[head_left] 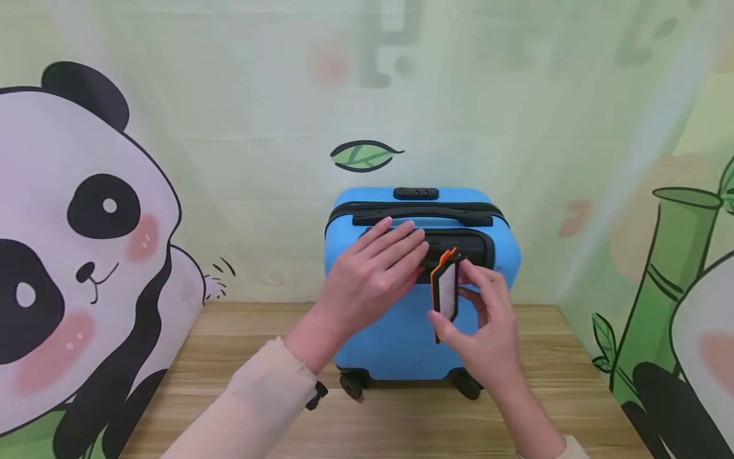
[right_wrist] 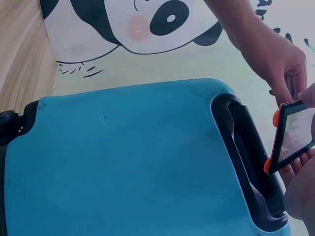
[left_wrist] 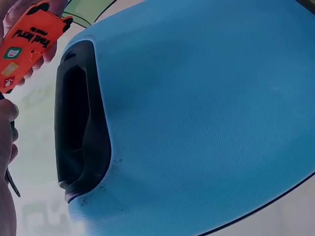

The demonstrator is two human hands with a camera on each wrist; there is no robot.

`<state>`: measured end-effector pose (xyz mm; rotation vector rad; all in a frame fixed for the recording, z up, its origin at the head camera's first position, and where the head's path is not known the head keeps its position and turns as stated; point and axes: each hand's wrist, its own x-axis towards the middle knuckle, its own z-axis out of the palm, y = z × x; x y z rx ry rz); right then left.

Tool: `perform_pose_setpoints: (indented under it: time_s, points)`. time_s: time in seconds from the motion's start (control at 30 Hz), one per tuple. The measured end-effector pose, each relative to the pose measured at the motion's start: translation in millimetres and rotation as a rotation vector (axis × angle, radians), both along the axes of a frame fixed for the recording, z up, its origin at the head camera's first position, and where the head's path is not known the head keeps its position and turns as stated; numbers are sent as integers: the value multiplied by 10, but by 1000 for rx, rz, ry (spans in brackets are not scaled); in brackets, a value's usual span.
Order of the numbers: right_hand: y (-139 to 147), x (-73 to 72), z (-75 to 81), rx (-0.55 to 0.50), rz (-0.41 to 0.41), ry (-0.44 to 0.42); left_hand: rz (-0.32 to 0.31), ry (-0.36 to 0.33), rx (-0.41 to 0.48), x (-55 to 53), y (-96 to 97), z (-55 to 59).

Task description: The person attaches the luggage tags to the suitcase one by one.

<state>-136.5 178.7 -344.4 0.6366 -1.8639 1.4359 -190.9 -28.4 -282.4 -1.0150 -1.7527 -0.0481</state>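
Note:
In the head view, my right hand (head_left: 490,325) holds an orange luggage tag (head_left: 446,290) edge-on, thumb below and fingers at its far side. Its orange face, with lettering and small pictures, shows in the left wrist view; the right wrist view shows its black-framed clear window with a card. My left hand (head_left: 375,274) is beside the tag, back of the hand up. A thin black strap (left_wrist: 13,184) sticks out from the left hand's fingers, pinched against the thumb. Both hands are in front of a blue suitcase (head_left: 395,344), near its black top handle (head_left: 424,213).
The suitcase stands upright on black wheels (head_left: 352,384) on a wood-grain table (head_left: 252,357). A black combination lock (head_left: 415,193) is on its top. Close behind hangs a pale green backdrop (head_left: 258,178) printed with pandas, bamboo and a leaf.

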Motion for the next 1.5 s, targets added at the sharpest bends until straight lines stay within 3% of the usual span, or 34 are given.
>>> perform_pose_setpoints:
  time_s: [0.3,0.67,0.9,1.1,1.3,1.5]
  points:
    - [-27,-2,-3,9,-15,-18,-64,-56,92,-59,-13,-15]
    - [-56,-34,-1,43,10,-58,-117,-95,142,-89,-50,22]
    - [36,-58,47,63,124,-44,-183,-76,153,-84,-20,82]
    - [192,-107,200,131,172,-24,-193,-74,148,-81,-17,135]
    - [215,-206,421,216,219,80,-187,-100,134,-86,-47,124]
    - [159,-256,491,269,114,194,-181,-130,135,-96,-63,103]
